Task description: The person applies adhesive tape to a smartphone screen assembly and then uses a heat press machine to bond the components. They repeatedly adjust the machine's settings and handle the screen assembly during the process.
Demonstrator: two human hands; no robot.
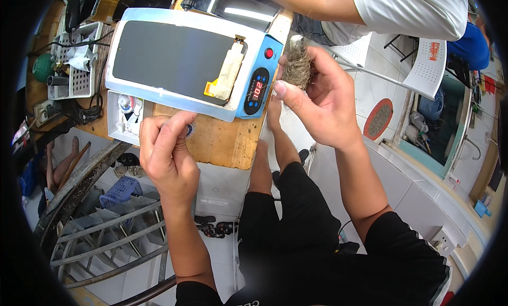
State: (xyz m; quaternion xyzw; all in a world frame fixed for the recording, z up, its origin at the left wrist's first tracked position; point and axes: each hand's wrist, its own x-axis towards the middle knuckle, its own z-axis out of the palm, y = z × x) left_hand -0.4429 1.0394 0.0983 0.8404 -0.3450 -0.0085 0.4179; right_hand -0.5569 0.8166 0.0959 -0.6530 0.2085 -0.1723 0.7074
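My right hand (332, 102) is closed round a spool wound with tangled fine brownish wire or thread (298, 69), its pale core end showing at the top. Its thumb points left beneath the spool. My left hand (168, 152) is closed in a pinch over the table's near edge; whatever its fingertips hold is too fine to make out. Between and beyond both hands lies a blue-and-white heating plate machine (271, 40) with a dark mat (164, 60), a red button and a lit display. On the mat's right end rests a cream strip with orange flex connectors (228, 70).
A white box of small bottles (112, 115) stands left of my left hand, with a white basket (92, 75) beyond. Another person's arm (312, 1) reaches in at the top. A metal rack (111, 242) and blue basket (121, 190) are below the wooden table (219, 147).
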